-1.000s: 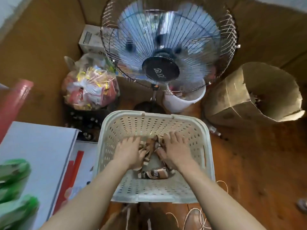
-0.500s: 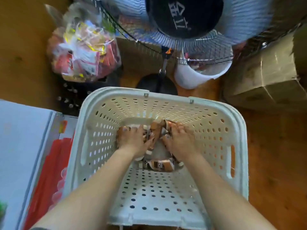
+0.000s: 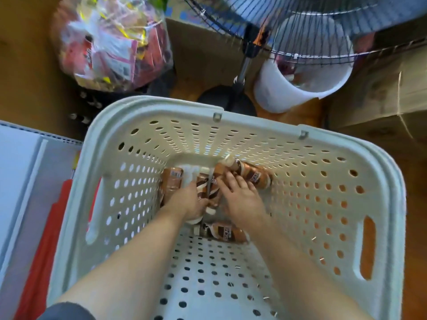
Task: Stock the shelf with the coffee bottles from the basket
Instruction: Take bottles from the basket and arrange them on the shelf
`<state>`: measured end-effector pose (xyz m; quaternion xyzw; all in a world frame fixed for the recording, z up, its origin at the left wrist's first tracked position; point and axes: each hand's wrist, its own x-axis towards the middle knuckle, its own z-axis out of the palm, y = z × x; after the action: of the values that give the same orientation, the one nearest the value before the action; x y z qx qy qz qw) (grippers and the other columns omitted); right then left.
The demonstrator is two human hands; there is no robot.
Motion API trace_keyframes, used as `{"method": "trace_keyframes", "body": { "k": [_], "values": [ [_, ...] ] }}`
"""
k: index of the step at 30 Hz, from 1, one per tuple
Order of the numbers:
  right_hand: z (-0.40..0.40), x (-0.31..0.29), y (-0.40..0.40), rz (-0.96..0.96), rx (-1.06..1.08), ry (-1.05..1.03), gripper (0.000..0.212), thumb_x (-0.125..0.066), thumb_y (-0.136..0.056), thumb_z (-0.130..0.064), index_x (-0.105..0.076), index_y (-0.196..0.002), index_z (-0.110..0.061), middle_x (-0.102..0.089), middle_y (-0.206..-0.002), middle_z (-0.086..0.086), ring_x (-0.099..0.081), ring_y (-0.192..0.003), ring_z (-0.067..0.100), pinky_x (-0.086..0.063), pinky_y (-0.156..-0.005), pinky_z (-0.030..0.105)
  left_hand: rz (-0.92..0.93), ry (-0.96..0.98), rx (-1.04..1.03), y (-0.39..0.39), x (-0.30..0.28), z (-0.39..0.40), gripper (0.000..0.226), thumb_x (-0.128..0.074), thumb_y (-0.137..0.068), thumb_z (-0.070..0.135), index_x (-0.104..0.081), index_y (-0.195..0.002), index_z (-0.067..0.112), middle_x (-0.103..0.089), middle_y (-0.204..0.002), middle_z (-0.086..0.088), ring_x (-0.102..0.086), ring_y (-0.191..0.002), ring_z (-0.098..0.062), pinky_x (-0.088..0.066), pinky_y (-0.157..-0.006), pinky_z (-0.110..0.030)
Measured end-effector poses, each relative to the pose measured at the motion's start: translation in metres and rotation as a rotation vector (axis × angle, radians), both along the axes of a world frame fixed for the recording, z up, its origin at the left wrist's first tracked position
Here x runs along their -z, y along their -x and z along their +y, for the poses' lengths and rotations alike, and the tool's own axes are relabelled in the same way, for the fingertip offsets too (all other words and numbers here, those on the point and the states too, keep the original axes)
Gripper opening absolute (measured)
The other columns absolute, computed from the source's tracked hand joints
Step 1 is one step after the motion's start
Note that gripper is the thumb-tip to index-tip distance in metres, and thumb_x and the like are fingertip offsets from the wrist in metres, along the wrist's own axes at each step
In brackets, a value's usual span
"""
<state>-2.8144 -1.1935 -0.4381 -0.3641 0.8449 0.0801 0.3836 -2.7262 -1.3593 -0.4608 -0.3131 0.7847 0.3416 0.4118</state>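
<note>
- both hands are down at the far end of the white basket, right among the coffee bottles — a small heap of brown-labelled, white-capped ones lying on the perforated floor.
- left hand: its fingers curl over a bottle whose white cap pokes out under the wrist, so the long axis runs roughly toward the person. it looks like a closed grasp, though the far side of the fingers is hidden.
- right hand: its fingers are spread and laid flat over the middle bottles, tips touching the labels. whether they have closed on one, i cannot tell.
- one bottle lies beyond the right hand's fingertips, angled across the far right corner, cap pointing toward the back wall — nearer the right hand than the left.
- another bottle lies crosswise just below both wrists, apart from the heap, long axis left to right.
- my read: the pick-up is only starting; no bottle has been lifted out yet, and no shelf is in view.
- room to move: the basket's walls stand high on all sides, so the way out is straight up. a standing fan hangs over the far rim, so lifting back toward the body looks safer.
</note>
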Motion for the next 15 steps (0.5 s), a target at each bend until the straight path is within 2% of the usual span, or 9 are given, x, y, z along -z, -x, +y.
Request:
{"method": "trace_keyframes", "body": {
  "k": [2,5,7,9,11,15],
  "values": [
    [0.005,0.007,-0.001,-0.005,0.004,0.011,0.094,-0.063,-0.107,-0.027,0.001,-0.175,-0.036,0.007,-0.185,0.001,-0.011,-0.170,0.029,-0.010,-0.135,0.051,-0.007,0.007,-0.032,-0.003,0.010,-0.001,0.086,-0.069,-0.102,0.044,-0.023,-0.169,0.016,-0.070,-0.140,-0.017,-0.067,-0.130,-0.037,-0.053,-0.108,-0.045],
    [0.005,0.008,0.000,-0.012,0.047,0.030,0.090,-0.060,-0.108,-0.020,-0.003,-0.176,-0.034,0.012,-0.184,0.000,-0.011,-0.170,0.025,-0.010,-0.135,0.049,-0.005,0.007,-0.103,-0.004,0.017,0.000,0.076,-0.074,-0.098,0.046,-0.038,-0.158,0.018,-0.073,-0.131,-0.013,-0.069,-0.123,-0.035,-0.055,-0.106,-0.045],
    [-0.001,0.007,-0.002,-0.006,0.109,0.037,0.081,-0.058,-0.111,-0.026,-0.010,-0.176,-0.030,0.008,-0.185,0.002,-0.018,-0.168,0.029,-0.016,-0.135,0.049,-0.007,-0.017,-0.148,-0.003,0.016,0.000,0.069,-0.077,-0.097,0.045,-0.045,-0.151,0.019,-0.073,-0.118,-0.008,-0.071,-0.117,-0.032,-0.056,-0.103,-0.045],
    [-0.011,0.006,-0.008,0.025,0.192,0.060,0.077,-0.060,-0.109,-0.038,-0.021,-0.174,-0.025,-0.008,-0.183,0.010,-0.033,-0.159,0.040,-0.029,-0.130,0.052,-0.005,-0.029,-0.176,-0.002,0.014,-0.001,0.063,-0.081,-0.094,0.043,-0.051,-0.144,0.020,-0.071,-0.111,-0.003,-0.072,-0.112,-0.030,-0.058,-0.101,-0.044],
    [-0.021,0.008,-0.014,0.066,0.276,0.053,0.078,-0.063,-0.105,-0.049,-0.027,-0.170,-0.024,-0.026,-0.173,0.016,-0.043,-0.150,0.044,-0.038,-0.125,0.052,0.016,-0.014,-0.197,-0.001,0.011,-0.003,0.057,-0.085,-0.089,0.043,-0.059,-0.134,0.019,-0.073,-0.118,-0.004,-0.072,-0.112,-0.030,-0.058,-0.099,-0.043],
    [-0.033,0.026,-0.021,0.134,0.360,0.025,0.087,-0.065,-0.101,-0.056,-0.020,-0.167,-0.021,-0.054,-0.156,0.015,-0.050,-0.145,0.039,-0.034,-0.127,0.050,0.057,0.021,-0.244,0.001,0.008,-0.005,0.058,-0.085,-0.088,0.045,-0.058,-0.130,0.017,-0.071,-0.128,-0.010,-0.069,-0.120,-0.034,-0.056,-0.104,-0.044]
  ]
}}
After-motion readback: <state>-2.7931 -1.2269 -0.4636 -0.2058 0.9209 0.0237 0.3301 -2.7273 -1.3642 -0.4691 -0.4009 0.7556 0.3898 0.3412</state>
